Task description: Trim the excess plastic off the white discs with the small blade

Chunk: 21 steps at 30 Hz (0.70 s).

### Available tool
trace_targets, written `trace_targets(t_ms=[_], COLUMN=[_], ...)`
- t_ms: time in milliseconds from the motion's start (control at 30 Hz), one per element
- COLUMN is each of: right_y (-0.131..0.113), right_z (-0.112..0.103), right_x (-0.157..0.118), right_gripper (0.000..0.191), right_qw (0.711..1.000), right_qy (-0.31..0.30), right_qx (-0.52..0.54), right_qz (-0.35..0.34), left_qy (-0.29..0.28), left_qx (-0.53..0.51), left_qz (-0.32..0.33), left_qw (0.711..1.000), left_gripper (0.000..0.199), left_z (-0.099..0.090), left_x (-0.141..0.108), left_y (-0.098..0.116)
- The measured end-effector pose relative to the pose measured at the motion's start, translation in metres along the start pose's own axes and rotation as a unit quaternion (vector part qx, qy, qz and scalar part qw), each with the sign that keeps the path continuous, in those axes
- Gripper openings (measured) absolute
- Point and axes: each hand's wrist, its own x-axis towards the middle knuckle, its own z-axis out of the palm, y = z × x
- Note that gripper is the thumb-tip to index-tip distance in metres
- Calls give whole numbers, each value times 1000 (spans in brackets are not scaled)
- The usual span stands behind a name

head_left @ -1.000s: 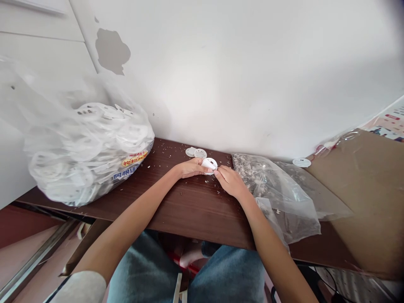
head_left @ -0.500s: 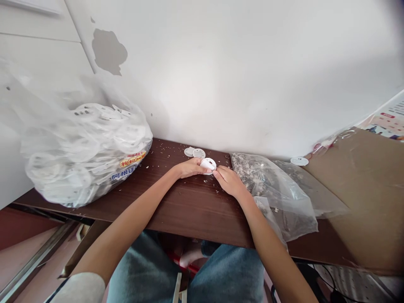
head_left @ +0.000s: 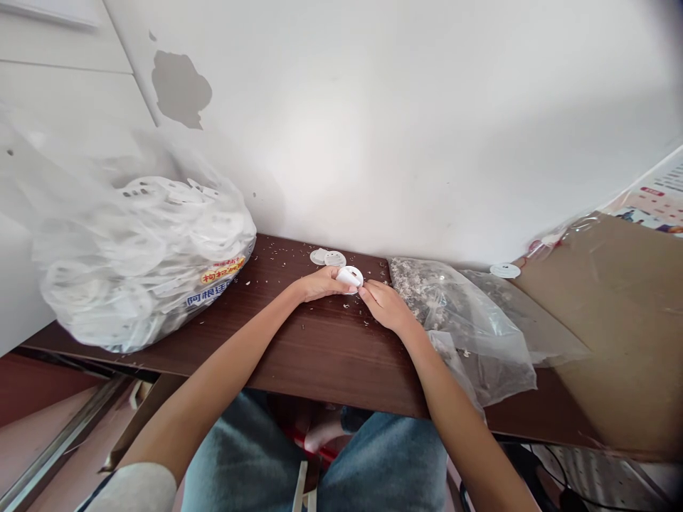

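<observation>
White plastic disc (head_left: 350,278) | pinched between my left hand (head_left: 321,284) and right hand (head_left: 386,306), fingers (head_left: 368,286) curled round it | two more discs (head_left: 335,259) just beyond my fingers

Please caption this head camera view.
Left hand and right hand hold a white disc at a wooden desk, beside a bag of discs.

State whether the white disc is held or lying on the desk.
Held: the disc is gripped between the left hand and the right hand, with fingers of both on it.
</observation>
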Motion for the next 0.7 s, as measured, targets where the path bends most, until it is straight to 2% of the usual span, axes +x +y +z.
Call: trace_targets(t_ms=[467, 700], right_y=[1, 3], right_z=[0, 4], right_x=[0, 1], right_gripper=[53, 51], right_qw=[1000, 998], right_qy=[5, 23], right_qx=[2, -56], right_qz=[-7, 6], left_qy=[30, 52], left_qx=[58, 75], left_qz=[27, 47], left_qw=[998, 995], left_gripper=[46, 45], left_z=[7, 7], left_x=[-3, 0], left_y=[2, -3])
